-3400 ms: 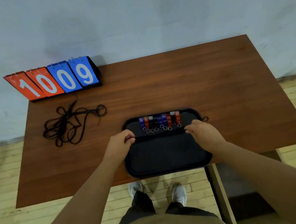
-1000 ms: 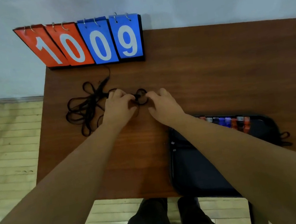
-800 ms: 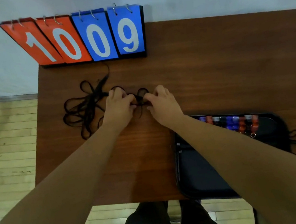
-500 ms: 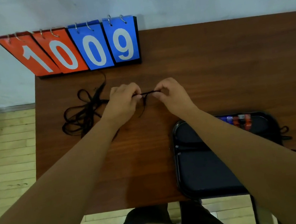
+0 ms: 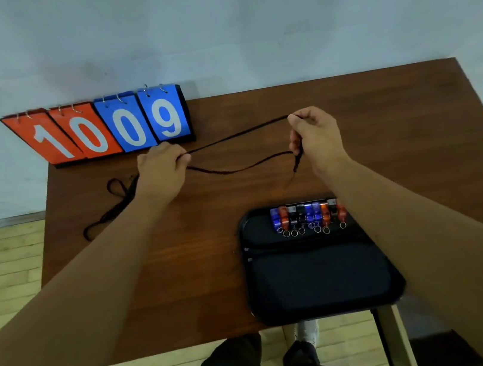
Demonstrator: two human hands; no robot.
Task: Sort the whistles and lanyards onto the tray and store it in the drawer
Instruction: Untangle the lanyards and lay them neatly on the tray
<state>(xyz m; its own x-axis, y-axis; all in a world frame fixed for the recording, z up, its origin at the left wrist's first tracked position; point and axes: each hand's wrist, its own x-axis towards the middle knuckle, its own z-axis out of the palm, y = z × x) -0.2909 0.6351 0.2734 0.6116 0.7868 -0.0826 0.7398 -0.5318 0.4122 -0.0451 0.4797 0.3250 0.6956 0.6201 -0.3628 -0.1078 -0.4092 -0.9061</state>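
A black lanyard (image 5: pixel 236 136) is stretched in the air above a brown wooden table (image 5: pixel 399 134), held between a person's two bare hands. The left hand (image 5: pixel 160 173) has its fingers (image 5: pixel 181 158) curled round one end. The right hand (image 5: pixel 316 137) pinches the other end, with its fingers closed on the cord. The upper strand runs taut; a second strand sags below it, and a short tail hangs from the right hand. Loose black lanyards (image 5: pixel 112 208) lie tangled on the table behind the left wrist. Near the front edge sits a black tray (image 5: pixel 317 281), with a row of blue, orange and black whistles (image 5: pixel 308 216) along its far side. A flip scoreboard (image 5: pixel 106 127) reading 1009 stands against the wall.
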